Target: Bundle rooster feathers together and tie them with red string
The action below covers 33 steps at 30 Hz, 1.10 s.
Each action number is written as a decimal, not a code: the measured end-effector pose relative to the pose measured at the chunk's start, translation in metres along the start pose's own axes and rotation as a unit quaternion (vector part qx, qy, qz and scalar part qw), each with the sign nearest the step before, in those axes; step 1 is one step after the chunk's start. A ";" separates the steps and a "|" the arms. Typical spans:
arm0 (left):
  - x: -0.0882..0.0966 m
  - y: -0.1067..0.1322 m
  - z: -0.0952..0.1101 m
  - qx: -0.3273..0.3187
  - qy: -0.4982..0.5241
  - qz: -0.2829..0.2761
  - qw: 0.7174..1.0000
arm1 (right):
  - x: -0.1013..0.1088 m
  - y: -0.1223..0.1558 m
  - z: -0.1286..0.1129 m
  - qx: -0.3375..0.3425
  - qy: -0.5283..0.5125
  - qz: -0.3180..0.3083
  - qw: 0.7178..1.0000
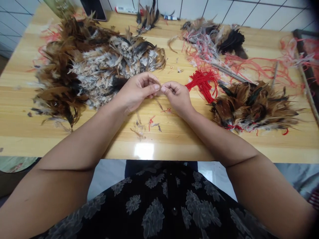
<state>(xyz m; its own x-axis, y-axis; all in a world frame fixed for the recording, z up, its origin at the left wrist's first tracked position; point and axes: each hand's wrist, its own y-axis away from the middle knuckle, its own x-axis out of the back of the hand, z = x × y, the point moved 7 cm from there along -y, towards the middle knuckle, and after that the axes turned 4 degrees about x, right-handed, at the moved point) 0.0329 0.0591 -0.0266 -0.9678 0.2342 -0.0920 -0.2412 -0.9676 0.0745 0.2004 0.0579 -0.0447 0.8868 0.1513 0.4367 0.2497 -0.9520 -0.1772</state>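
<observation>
Your left hand (pixel 142 90) appears pinched on a slender brown feather (pixel 159 104), showing just below the fingertips. Your right hand (pixel 176 97) is closed, tips meeting the left's; contents cannot be told. Pinch lightly, avoiding creases. Red threads (pixel 203 82) lie beside your right hand.

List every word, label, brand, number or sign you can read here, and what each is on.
No text is readable.
White-and-red marker pen: small print on the barrel, too blurred to read.
Small blue-and-white item near the tiled wall: any markings too small to read.
</observation>
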 end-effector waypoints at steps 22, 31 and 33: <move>0.022 -0.005 0.014 -0.132 -0.207 0.031 0.969 | -0.001 0.003 -0.002 -0.021 0.019 -0.004 1.000; 0.046 -0.050 0.041 -0.091 -0.456 0.200 0.862 | 0.004 -0.008 -0.001 -0.099 -0.145 0.058 0.983; 0.037 -0.058 0.043 -0.056 -0.497 0.207 0.841 | 0.005 -0.010 -0.002 -0.095 -0.175 0.060 0.978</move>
<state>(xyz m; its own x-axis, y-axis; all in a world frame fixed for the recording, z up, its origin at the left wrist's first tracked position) 0.0079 0.1276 0.0089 -0.5634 -0.2154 0.7976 0.0846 -0.9754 -0.2036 0.2015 0.0672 -0.0387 0.9923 0.0862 0.0884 0.0889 -0.9957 -0.0269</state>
